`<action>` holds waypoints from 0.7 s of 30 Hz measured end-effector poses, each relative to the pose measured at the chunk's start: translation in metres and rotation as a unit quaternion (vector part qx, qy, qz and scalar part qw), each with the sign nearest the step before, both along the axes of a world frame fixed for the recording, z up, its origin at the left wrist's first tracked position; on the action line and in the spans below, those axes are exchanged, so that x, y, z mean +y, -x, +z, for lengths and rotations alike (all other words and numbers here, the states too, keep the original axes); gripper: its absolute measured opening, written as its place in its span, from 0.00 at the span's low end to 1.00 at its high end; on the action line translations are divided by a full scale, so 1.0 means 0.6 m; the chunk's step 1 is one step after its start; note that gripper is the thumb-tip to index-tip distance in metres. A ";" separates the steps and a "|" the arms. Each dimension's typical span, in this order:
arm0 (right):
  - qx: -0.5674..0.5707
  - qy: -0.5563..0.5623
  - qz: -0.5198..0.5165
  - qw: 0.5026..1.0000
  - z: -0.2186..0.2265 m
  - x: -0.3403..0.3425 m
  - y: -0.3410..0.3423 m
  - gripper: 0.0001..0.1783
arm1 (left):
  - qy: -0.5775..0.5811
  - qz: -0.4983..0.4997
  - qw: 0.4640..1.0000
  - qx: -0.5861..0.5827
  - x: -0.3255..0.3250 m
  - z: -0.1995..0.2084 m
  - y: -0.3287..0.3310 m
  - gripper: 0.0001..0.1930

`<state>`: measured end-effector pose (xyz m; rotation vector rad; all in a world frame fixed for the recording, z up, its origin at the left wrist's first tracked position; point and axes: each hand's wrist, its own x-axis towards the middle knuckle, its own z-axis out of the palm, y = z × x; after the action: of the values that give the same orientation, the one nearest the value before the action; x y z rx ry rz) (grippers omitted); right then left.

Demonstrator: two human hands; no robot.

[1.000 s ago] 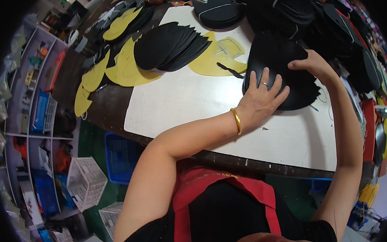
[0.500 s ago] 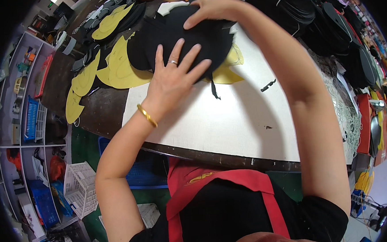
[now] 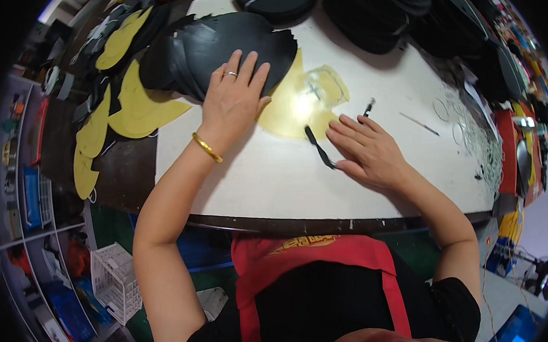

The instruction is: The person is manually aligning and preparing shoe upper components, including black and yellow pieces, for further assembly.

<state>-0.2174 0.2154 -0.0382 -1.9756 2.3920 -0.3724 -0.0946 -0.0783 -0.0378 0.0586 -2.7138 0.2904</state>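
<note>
My left hand lies with fingers outstretched on the lower right of a stack of smooth black cut sheets, whose right edge is jagged. Partly beneath that stack is a flat yellow template with a shiny, curved marking on it. My right hand rests flat on the white board, fingers extended and nothing gripped. Its fingertips reach the template's lower right edge, and the thumb is beside a narrow black strip. A small dark object with a pale tip is just beyond the fingers.
A thin pen-like stick lies to the right, before a tangle of pale cord. Tied black stacks stand at the back. More yellow templates cover the left side. A shelf unit and white crate are further left.
My right hand has come back from the stack's far edge down to the board. The black stack has shifted left and shows a smoother face, uncovering more yellow template. My left hand stays on it.
</note>
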 end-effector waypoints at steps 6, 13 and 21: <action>-0.049 0.043 0.137 0.988 0.025 0.098 0.068 0.20 | 0.017 -0.028 0.999 -0.023 0.025 0.017 0.013 0.32; 0.003 -0.075 -0.183 0.980 0.049 0.163 0.187 0.28 | -0.061 -0.083 0.995 0.000 -0.001 0.035 0.028 0.25; -0.189 0.027 -0.356 0.915 0.034 0.157 0.174 0.13 | -0.006 -0.065 0.998 0.020 0.037 0.027 0.005 0.12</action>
<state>-0.3219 0.3095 -0.0176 -0.8408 2.7331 -0.7490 -0.0976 -0.0562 -0.0215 -0.1057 -2.6650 0.2315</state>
